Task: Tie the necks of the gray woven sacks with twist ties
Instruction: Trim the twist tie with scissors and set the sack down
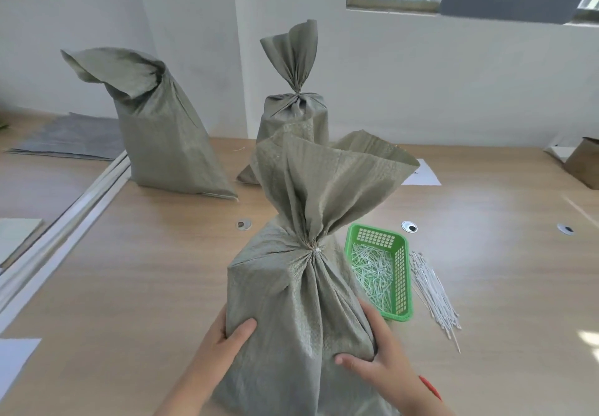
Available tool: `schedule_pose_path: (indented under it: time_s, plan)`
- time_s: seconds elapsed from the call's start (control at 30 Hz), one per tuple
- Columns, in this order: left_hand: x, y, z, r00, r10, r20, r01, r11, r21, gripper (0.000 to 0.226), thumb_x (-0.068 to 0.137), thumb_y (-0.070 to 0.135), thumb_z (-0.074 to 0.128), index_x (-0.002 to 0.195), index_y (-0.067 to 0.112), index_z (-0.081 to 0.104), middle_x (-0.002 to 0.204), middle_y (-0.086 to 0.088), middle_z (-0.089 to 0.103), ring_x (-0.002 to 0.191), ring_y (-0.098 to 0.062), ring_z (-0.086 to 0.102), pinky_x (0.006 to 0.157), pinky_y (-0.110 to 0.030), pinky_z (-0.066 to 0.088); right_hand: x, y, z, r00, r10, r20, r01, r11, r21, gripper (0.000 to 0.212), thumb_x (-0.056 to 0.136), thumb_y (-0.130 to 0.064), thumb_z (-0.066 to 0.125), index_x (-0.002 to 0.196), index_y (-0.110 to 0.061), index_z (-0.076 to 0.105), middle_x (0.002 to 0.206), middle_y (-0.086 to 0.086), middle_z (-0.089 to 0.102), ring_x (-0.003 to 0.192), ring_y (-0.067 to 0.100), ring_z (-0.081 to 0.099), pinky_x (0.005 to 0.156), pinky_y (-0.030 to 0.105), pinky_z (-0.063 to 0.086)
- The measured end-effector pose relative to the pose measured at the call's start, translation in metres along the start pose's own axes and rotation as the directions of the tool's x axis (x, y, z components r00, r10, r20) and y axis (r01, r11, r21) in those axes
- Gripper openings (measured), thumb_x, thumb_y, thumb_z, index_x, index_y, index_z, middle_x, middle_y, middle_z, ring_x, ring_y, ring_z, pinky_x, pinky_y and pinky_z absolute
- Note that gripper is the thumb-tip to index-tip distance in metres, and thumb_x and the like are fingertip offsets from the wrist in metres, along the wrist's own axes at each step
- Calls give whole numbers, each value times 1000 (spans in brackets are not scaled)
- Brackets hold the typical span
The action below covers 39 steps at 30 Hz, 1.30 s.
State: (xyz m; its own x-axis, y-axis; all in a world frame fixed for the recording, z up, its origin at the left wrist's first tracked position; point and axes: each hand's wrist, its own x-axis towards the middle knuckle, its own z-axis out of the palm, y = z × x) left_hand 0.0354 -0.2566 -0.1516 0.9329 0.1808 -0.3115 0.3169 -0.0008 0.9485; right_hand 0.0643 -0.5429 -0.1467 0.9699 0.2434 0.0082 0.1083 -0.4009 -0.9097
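Note:
A gray woven sack [301, 302] stands upright close in front of me, its neck cinched by a twist tie [315, 248]. My left hand [227, 334] presses its left side and my right hand [379, 351] grips its right side. Behind it stands a second sack [293, 114] with a tied neck. At the back left a third sack [162, 130] leans with its mouth loose and folded over. A green basket [402, 273] to the right holds short ties, and a bundle of long white twist ties [434, 292] lies beside it.
The wooden table [146, 269] has metal grommets [243, 224] set in it. Flat gray sacks [71, 137] lie stacked at the far left. A white paper [421, 176] and a brown box [583, 163] sit at the right. A white wall runs behind.

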Motion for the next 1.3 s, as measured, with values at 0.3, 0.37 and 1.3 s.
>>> schedule_pose_path:
  time_s: [0.3,0.37,1.3]
  plan:
    - [-8,45,-35,983,88,163,-84,996,-31,99,34,62,92,122,34,56,115,6,72,104,-16,70,86,-37,55,0,-37,18,998,4,-60,6,986,164,88,63,-41,88,140,-37,46,139,-15,57,131,4,51,112,40,41]
    - [-9,55,-44,979,116,165,-112,993,-33,101,33,64,91,122,33,57,116,5,72,104,-17,70,86,-38,55,2,-48,23,998,-1,-62,13,980,198,88,63,-40,88,140,-35,47,136,-13,60,128,6,55,109,38,45]
    - [109,289,150,889,383,252,-422,899,121,47,88,35,70,123,44,41,108,23,60,91,10,59,68,-9,46,134,-127,-228,965,-131,-227,207,913,351,50,71,-27,81,118,-33,64,114,0,73,105,22,71,85,40,58]
